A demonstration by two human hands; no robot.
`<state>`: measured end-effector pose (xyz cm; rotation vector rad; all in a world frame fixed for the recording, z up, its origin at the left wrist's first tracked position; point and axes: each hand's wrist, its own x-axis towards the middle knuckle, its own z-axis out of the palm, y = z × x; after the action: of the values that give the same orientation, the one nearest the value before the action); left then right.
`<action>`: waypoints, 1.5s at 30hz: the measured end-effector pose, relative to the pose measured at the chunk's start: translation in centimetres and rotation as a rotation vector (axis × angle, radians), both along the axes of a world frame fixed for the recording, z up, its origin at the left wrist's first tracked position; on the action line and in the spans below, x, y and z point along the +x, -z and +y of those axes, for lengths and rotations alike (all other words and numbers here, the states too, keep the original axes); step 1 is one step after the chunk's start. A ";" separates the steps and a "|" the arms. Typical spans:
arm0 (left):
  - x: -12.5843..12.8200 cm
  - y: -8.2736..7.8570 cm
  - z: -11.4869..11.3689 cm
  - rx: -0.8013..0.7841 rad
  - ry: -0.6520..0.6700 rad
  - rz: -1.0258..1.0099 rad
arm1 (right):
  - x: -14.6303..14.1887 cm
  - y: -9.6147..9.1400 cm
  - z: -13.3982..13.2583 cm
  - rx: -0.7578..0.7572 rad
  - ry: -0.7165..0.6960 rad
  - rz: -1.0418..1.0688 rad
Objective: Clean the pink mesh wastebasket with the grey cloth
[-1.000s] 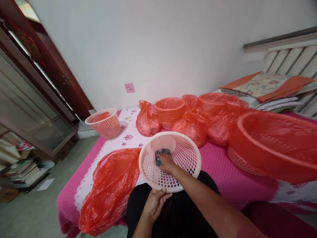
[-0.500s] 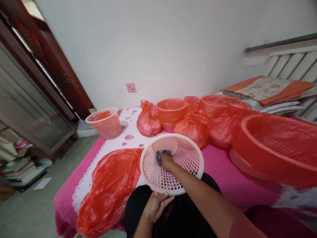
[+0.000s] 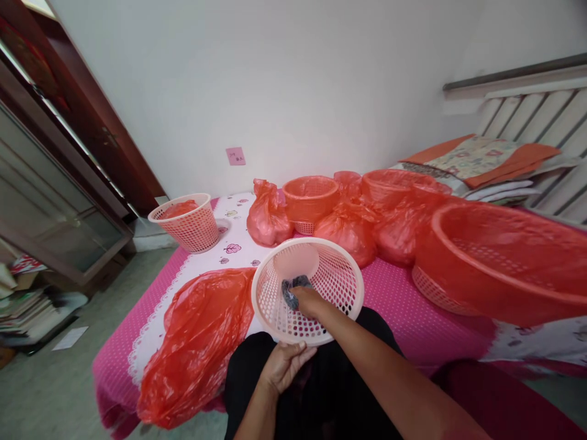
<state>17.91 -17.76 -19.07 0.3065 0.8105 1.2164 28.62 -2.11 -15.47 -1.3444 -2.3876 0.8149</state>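
Note:
A pale pink plastic basket [image 3: 353,278] with a holed wall lies tilted on my lap, its mouth facing me. My left hand [image 3: 285,366] grips the near rim, thumb over the edge and fingers beneath. Reaching inside the basket, my right hand [image 3: 308,301] is closed on a dark grey cloth [image 3: 293,288], which rests against the inner wall. Left of the basket a loose red plastic bag [image 3: 202,336] lies flat and crumpled on the bed.
On the pink bed cover [image 3: 380,287], knotted red bags [image 3: 270,223] stand near bag-covered baskets [image 3: 312,194]. A large red-covered basket [image 3: 495,269] is at right. A pink wastebasket [image 3: 195,226] holding red plastic stands at left. Folded cloths [image 3: 486,162] lie by the radiator [image 3: 545,122].
My right hand and the cloth remain inside the basket, with only a slight shift along its wall. The whole view has shifted a little. My left hand still grips the rim.

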 end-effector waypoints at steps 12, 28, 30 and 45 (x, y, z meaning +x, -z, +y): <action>-0.6 -0.4 -0.4 0.052 0.013 -0.019 | 2.4 -0.6 -7.4 0.045 -0.121 -0.084; -0.2 -0.9 -0.2 0.066 0.044 0.032 | 3.6 -4.7 -10.7 0.084 -0.222 -0.139; -0.2 -1.0 -0.2 0.073 0.045 0.037 | 3.4 -4.7 -10.8 0.095 -0.219 -0.137; -0.4 -0.1 -0.2 0.131 0.093 0.080 | 3.9 -6.6 -11.8 -0.005 -0.229 -0.090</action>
<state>17.50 -17.95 -18.97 0.4969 0.7785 1.1779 32.51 -13.92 -8.86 -1.1459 -2.6467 0.8347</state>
